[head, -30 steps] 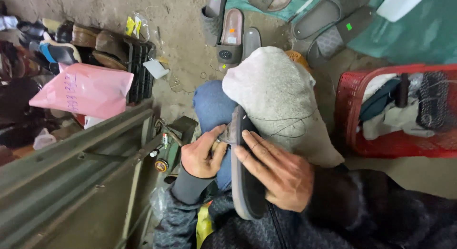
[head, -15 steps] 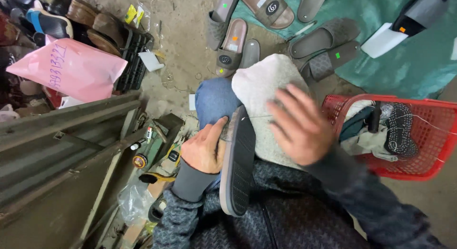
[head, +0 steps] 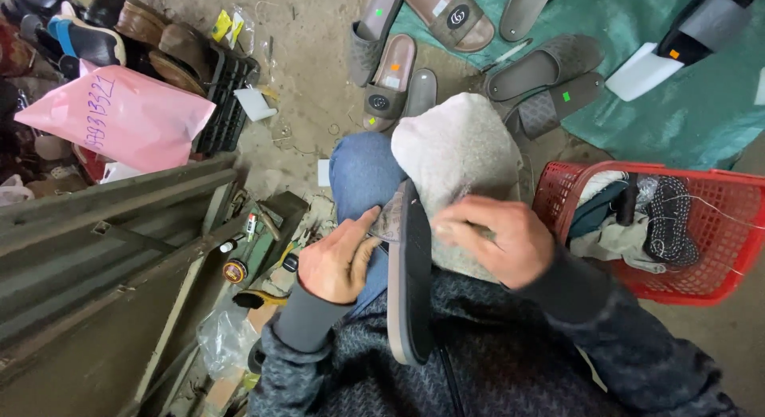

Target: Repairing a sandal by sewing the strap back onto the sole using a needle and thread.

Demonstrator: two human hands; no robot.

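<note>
On the lap, over a grey cloth (head: 458, 158), a dark slipper (head: 409, 281) is held on edge, gripped by the left hand (head: 335, 262). Right hand (head: 494, 238) fingers are pinched at its strap, probably on thread; sole best kept braced, pull kept straight.

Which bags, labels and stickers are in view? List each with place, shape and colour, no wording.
Pink bag: upper left, flat, glossy, handwriting on it.
Yellow packet: top, left of centre, small, crumpled.
White card: upper right on green tarp, rectangular.
Green sticker: small square on a grey slide.
Orange sticker: small square on a beige slide.
</note>
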